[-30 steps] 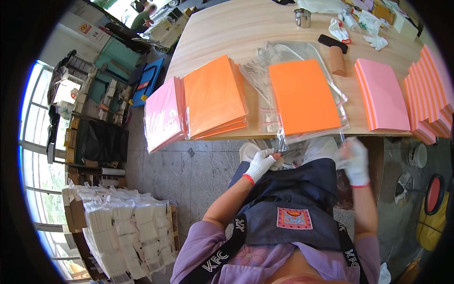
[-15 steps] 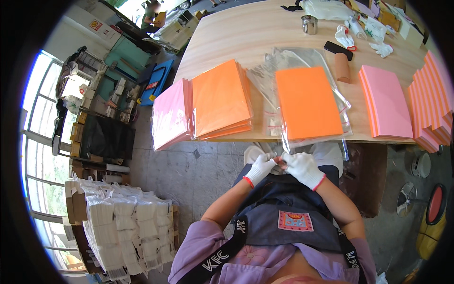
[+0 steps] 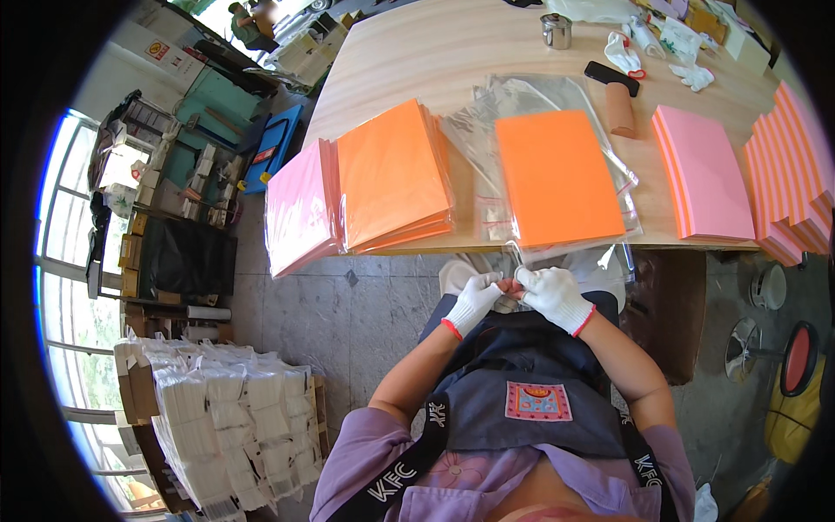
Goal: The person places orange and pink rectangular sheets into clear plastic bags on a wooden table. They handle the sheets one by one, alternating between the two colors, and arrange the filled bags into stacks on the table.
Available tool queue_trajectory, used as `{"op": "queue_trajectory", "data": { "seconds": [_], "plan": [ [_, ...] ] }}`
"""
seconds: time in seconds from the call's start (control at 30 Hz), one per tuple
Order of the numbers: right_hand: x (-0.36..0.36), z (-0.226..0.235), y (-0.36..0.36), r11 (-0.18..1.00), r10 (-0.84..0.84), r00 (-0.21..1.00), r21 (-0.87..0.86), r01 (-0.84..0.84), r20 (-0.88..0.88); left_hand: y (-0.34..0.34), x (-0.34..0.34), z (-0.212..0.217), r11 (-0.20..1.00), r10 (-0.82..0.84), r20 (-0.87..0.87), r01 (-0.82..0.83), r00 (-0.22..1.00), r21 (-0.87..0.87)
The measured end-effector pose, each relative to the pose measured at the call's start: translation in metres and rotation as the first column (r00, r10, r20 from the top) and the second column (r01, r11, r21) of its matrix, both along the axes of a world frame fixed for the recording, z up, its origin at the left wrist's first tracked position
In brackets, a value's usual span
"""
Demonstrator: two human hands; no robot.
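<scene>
My left hand (image 3: 476, 304) and my right hand (image 3: 555, 298) wear white knit gloves with red cuffs, the bare fingertips showing. They meet above my lap, just off the table's near edge. Both are closed in a pinch, thumbs and fingertips close together; what they pinch is too small to make out. Directly beyond them lies an orange paper stack (image 3: 559, 178) on clear plastic bags (image 3: 487, 196), with loose plastic hanging over the edge close to my right fingers. Left of it are bagged orange sheets (image 3: 391, 174) and bagged pink sheets (image 3: 300, 204).
On the table's right stand a pink-topped paper stack (image 3: 704, 170) and a striped pink-and-orange stack (image 3: 787, 174). Farther back are a brown cylinder (image 3: 620, 110), a black phone (image 3: 611, 78), a metal cup (image 3: 556, 31) and white gloves (image 3: 693, 76). Wrapped white bundles (image 3: 235, 418) stand at lower left.
The whole view has shifted slightly, so the table's things sit a little higher and farther left. My hands stay together in nearly the same pinch. A background person has changed posture.
</scene>
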State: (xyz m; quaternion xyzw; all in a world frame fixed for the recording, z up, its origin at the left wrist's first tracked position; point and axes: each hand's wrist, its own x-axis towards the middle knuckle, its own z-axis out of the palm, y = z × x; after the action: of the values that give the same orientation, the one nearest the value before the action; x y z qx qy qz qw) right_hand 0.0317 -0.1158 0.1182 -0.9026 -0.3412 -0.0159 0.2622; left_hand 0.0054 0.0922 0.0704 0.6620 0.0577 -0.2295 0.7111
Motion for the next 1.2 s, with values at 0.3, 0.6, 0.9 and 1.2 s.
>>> {"op": "queue_trajectory", "data": {
  "seconds": [0.3,0.6,0.9,1.2],
  "plan": [
    [-0.019,0.033,-0.069,0.754,0.160,0.838,0.613,0.238,-0.522,0.000,-0.002,0.005,0.999,-0.032,-0.104,0.035,0.994,0.024],
    [-0.153,-0.139,-0.452,0.098,-0.342,0.586,0.593,0.799,-0.734,0.017,0.004,0.002,0.711,-0.367,0.508,-0.117,0.779,0.693],
    [-0.007,-0.017,-0.203,0.866,-0.439,0.802,-0.045,0.497,0.405,-0.009,0.063,0.034,0.603,-0.745,0.662,-0.503,-0.077,0.620],
    [0.048,-0.044,-0.187,0.993,-0.027,0.755,0.101,-0.052,0.655,-0.011,0.049,0.048,0.586,-0.774,0.632,-0.335,0.040,0.738]
  ]
}}
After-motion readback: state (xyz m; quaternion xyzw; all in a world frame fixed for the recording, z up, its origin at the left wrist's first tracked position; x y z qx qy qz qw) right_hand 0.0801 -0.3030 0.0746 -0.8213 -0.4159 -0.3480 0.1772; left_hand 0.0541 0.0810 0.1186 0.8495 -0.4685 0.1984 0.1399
